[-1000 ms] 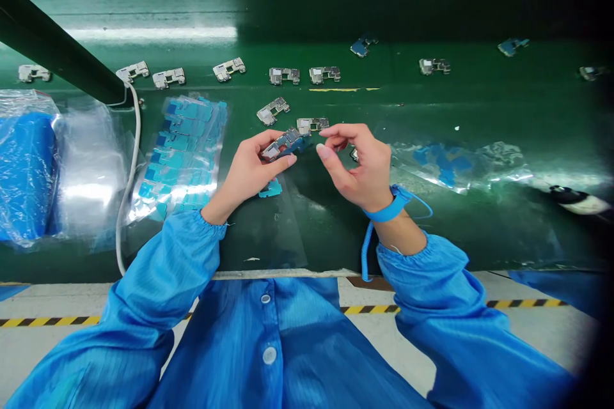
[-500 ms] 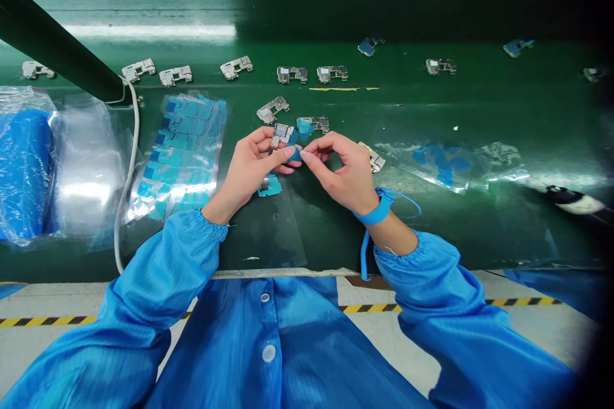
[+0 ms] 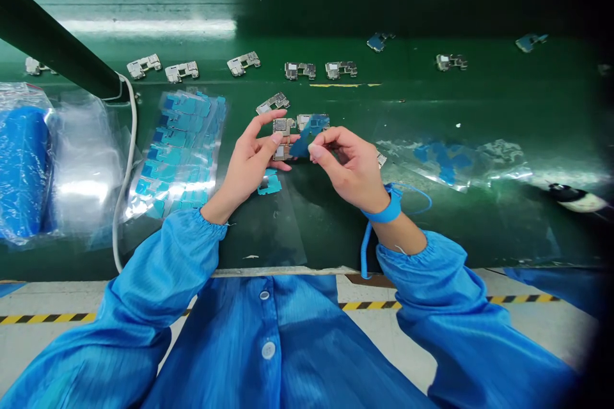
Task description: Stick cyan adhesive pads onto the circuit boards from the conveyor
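Note:
A small silver circuit board [image 3: 283, 128] is gripped by my left hand [image 3: 255, 152], its thumb over the board's middle. My right hand [image 3: 349, 161] pinches a piece of blue film [image 3: 306, 138] between thumb and fingertips. The film slants up beside the board's right edge; whether they still touch I cannot tell. Behind the film another circuit board [image 3: 303, 121] lies partly hidden, and one more board [image 3: 272, 104] rests just beyond my left fingers. A blue film piece [image 3: 269, 183] lies below my left hand.
Several boards, like this one [image 3: 244, 64], line the green bench. Left are a sheet of blue film pieces [image 3: 180, 150], a grey cable [image 3: 128, 172], a dark post [image 3: 57, 32] and a wrapped blue bundle [image 3: 23, 172]. Clear plastic with blue scraps [image 3: 446, 160] lies right. A blue cord trails from my right wristband [image 3: 384, 206].
My right hand has moved slightly right, and the blue film has come up off the board's face. More of the held board shows. The boards at the back have shifted right in view.

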Tool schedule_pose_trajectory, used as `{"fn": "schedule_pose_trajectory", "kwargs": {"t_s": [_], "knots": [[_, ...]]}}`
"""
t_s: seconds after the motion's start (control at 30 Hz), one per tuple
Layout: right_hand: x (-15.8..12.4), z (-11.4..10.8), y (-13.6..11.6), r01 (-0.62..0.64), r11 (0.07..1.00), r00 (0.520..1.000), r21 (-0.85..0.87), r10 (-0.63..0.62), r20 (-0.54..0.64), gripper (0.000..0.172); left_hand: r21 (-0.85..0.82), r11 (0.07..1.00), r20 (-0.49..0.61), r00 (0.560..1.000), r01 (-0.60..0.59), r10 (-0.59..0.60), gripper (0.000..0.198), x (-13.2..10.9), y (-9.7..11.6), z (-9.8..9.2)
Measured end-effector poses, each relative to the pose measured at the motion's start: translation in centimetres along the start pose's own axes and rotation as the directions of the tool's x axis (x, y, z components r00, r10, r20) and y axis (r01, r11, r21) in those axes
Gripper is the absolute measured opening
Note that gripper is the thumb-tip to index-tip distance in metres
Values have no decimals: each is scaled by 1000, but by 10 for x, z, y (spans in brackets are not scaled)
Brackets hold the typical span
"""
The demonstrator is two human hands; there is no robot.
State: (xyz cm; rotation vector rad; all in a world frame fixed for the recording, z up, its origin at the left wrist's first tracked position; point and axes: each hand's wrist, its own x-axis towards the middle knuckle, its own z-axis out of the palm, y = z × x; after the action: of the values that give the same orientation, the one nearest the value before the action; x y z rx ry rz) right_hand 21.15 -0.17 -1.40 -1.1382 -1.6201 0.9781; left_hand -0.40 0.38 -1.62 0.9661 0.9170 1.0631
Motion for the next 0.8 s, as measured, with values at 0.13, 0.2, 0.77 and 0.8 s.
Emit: {"fn": "schedule_pose_trajectory", "kwargs": {"t_s": [0.13,0.2,0.77,0.8], "knots": [[-1,-2,-4,-78,997,988,28,74,137,41,14,999,67,997,47,-48,54,-1,2,0],[-1,-1,-5,-76,997,984,-8,77,163,43,-4,997,78,994,74,-74,48,-1,3,1],[-3,3,1,-85,996,986,-15,86,143,48,-53,991,78,990,119,-115,35,-5,6,4],[-3,3,2,-87,996,986,-19,88,144,48,-52,991,71,990,127,-123,35,-5,7,4]]}}
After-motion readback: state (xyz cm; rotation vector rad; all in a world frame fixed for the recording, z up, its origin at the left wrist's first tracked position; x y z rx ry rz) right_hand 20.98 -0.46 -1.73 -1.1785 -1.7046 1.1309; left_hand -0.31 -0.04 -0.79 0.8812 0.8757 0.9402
